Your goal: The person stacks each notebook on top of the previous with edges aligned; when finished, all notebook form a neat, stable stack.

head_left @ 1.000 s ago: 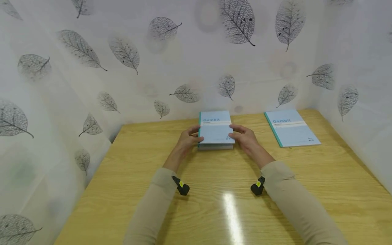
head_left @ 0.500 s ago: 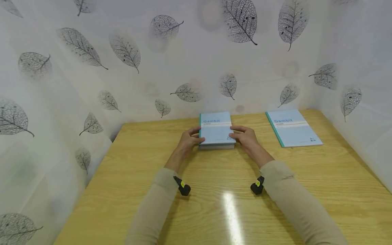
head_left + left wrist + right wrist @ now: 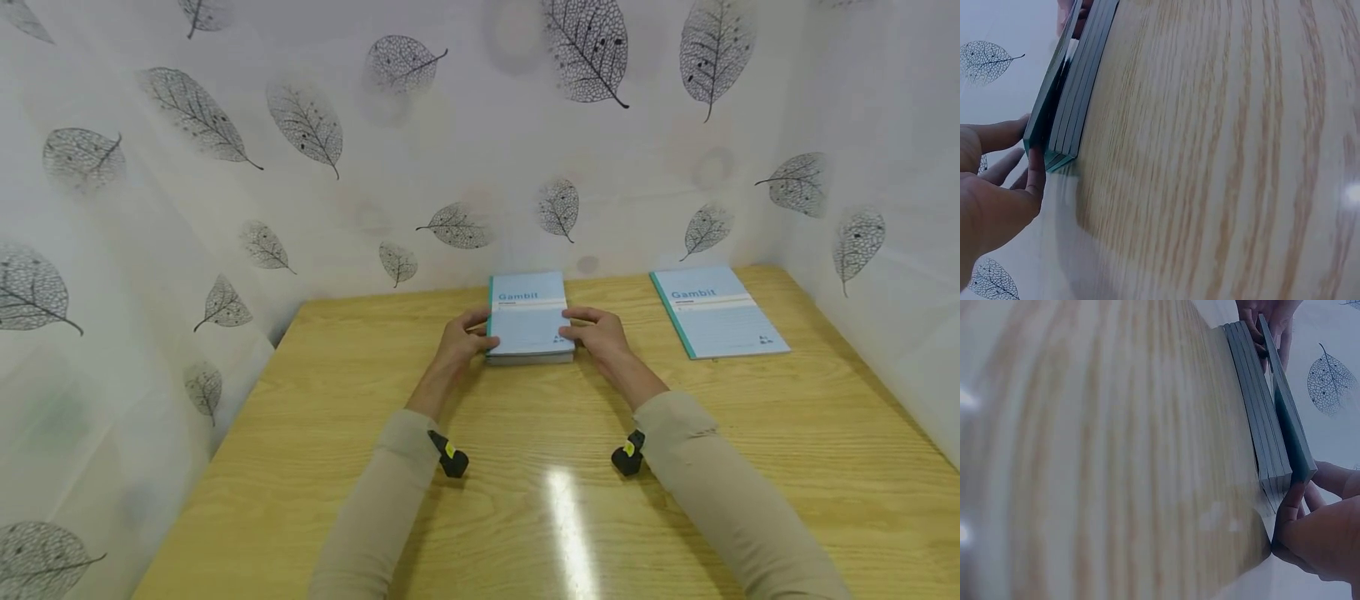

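Note:
A light-blue notebook (image 3: 528, 321) with a green spine and "Gambit" on its cover lies between both hands, over a stack of several notebooks (image 3: 529, 359). My left hand (image 3: 459, 340) pinches its left edge, thumb on the cover and fingers beneath. At the opposite edge my right hand (image 3: 602, 335) holds it in the same way. Both wrist views show a narrow gap between the held notebook (image 3: 1054, 81) and the stack (image 3: 1088, 78), with the held one slightly tilted. In the right wrist view the stack (image 3: 1260, 400) stays flat on the table.
Another blue "Gambit" notebook (image 3: 720, 315) lies flat on the wooden table (image 3: 345, 400) toward the back right. A pale curtain (image 3: 480, 125) with leaf prints hangs along the back and sides.
The held notebook has come down a little, and the gap at its near edge over the stack looks smaller. Both hands keep their hold.

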`<state>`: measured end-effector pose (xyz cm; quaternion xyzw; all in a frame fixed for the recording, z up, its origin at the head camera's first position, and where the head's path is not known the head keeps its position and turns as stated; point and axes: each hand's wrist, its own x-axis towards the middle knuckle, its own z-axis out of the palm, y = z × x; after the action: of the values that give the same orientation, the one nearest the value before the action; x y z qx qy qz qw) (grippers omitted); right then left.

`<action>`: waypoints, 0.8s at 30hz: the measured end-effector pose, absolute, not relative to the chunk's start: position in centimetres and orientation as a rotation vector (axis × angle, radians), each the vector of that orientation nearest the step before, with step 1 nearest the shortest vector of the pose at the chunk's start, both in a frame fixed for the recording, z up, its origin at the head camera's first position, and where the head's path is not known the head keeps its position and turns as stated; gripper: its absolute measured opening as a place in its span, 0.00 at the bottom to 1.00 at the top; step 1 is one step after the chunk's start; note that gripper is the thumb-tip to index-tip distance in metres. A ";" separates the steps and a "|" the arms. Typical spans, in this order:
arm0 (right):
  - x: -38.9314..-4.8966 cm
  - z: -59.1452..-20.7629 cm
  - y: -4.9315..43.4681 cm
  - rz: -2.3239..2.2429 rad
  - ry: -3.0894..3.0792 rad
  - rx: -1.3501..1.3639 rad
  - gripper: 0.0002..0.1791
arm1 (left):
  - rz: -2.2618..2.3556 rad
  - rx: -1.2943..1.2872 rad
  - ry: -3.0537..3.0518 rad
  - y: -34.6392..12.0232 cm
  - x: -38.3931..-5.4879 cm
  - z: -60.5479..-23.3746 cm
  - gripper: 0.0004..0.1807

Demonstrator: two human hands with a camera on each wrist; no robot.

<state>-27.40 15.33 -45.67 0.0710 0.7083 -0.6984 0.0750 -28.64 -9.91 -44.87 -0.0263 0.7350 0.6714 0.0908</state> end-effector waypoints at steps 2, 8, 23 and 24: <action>-27.4 -45.6 15.3 -2.097 2.130 0.221 0.26 | 1.981 -0.102 2.220 -9.8 -28.6 -44.9 0.35; -27.4 -45.6 15.3 -2.071 2.150 0.254 0.26 | 1.945 -0.153 2.270 -9.6 -28.7 -45.2 0.34; -27.5 -45.8 15.2 -2.053 2.167 0.277 0.25 | 1.880 -0.203 2.329 -9.3 -28.5 -45.3 0.34; -27.5 -45.8 15.2 -2.055 2.167 0.275 0.25 | 1.877 -0.197 2.336 -9.3 -28.4 -45.3 0.34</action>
<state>-27.46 15.24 -45.78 0.0915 0.7208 -0.6835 0.0709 -28.44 -9.28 -45.30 -0.0654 0.7761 0.6234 0.0692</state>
